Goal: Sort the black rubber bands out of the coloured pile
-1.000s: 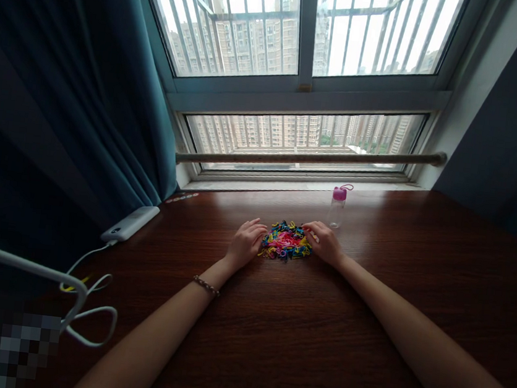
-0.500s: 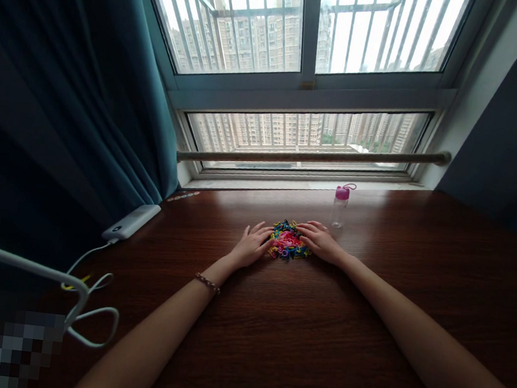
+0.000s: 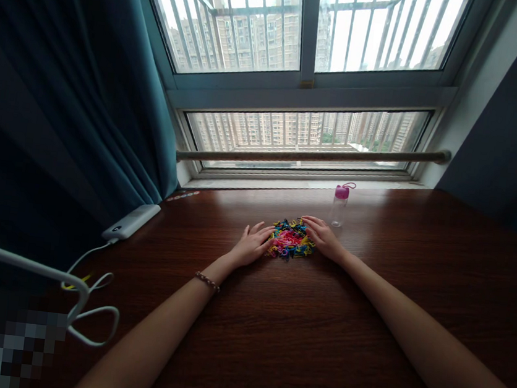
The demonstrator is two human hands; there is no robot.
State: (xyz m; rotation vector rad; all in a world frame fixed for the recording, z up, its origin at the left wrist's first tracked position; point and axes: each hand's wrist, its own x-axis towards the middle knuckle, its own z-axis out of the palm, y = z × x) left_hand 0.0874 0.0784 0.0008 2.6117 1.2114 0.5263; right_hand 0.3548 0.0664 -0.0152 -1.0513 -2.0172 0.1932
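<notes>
A heap of small, brightly coloured pieces (image 3: pixel 289 241), pink and red in the middle with blue, yellow and black around, lies on the dark wooden table (image 3: pixel 270 338). The pieces are too small to name for certain. My left hand (image 3: pixel 253 244) rests at the heap's left edge, fingers outstretched and their tips touching it. At the right edge is my right hand (image 3: pixel 323 237), its fingers also extended and the tips against the outer pieces. Neither hand grips anything. A beaded bracelet (image 3: pixel 207 281) circles my left wrist.
Behind my right hand stands a clear bottle (image 3: pixel 339 209) with a pink lid and loop. On the left lie a white power bank (image 3: pixel 131 222) and its cable (image 3: pixel 88 252), near a white curved tube (image 3: pixel 22 262). A blue curtain (image 3: pixel 125 91) hangs beside the barred window.
My right hand has shifted slightly right and away, uncovering more of the heap's right side. The left hand has barely moved.
</notes>
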